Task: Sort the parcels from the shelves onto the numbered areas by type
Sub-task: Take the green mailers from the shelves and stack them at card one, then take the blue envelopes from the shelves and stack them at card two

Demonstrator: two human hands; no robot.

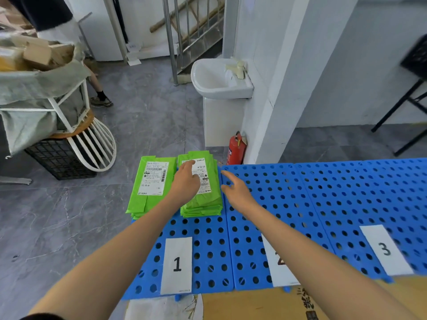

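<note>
Blue floor panels (300, 204) hold two stacks of green parcels (150, 181) behind the label 1 (176, 265). The left hand (187, 181) lies flat on the right stack (203, 204). The right hand (235, 192) hovers beside it, spread and empty. A sideways nudge could slide the slick top parcels toward area 2.

Far centre: a white washbasin (219, 92) with a cream tap (239, 69) is fixed beside a white pillar (277, 88). A red fire extinguisher (235, 150) stands upright at the pillar's foot. Behind the basin is a metal stair railing (189, 26). Far left: a grey sack (34, 88) hangs in a white frame above a black crate (57, 160). A bystander's shoe (101, 101) rests on the grey tiled floor (69, 215). Far right: black stand legs (402, 112), blurred.
</note>
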